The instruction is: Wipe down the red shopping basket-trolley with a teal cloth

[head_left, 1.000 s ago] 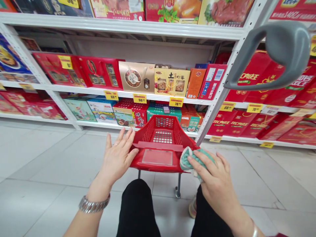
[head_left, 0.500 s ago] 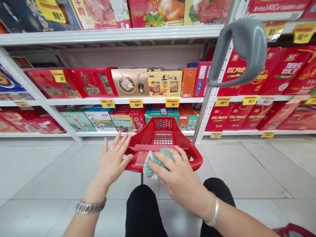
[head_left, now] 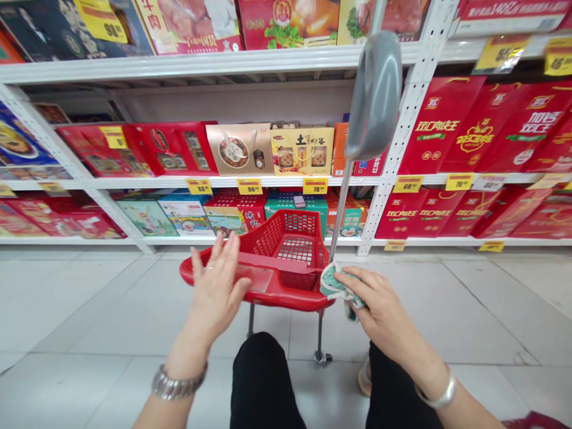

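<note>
- Head cam, looking down at both hands over a little red plastic shopping cart basket (head_left: 286, 238), which sits right between them on a thin metal stand.
- Left hand (head_left: 217, 289): wide open, nothing in it, fingers spread and pointing up. It's right up at the basket's left rim, but I can't tell if the palm is actually touching.
- Right hand (head_left: 384, 304): fingers curled, gripping a teal-and-white cloth (head_left: 334, 281) and pressing it onto the basket's near right corner.
- Just above the cloth, a thin metal pole (head_left: 338, 214) rises from that corner to a grey curved handle (head_left: 374, 95), up and ahead of the right hand.
- Chunky silver watch (head_left: 179, 382) on the left wrist, plain silver bangle (head_left: 435, 390) on the right. Black trousers (head_left: 263, 381) show below the hands.
- Well ahead of both hands, white metal shelving (head_left: 179, 65) holds red gift boxes (head_left: 440, 125), a beige gift box (head_left: 239, 149) and yellow price tags (head_left: 315, 186).
- Pale floor tiles (head_left: 134, 310) run under and around the hands.
</note>
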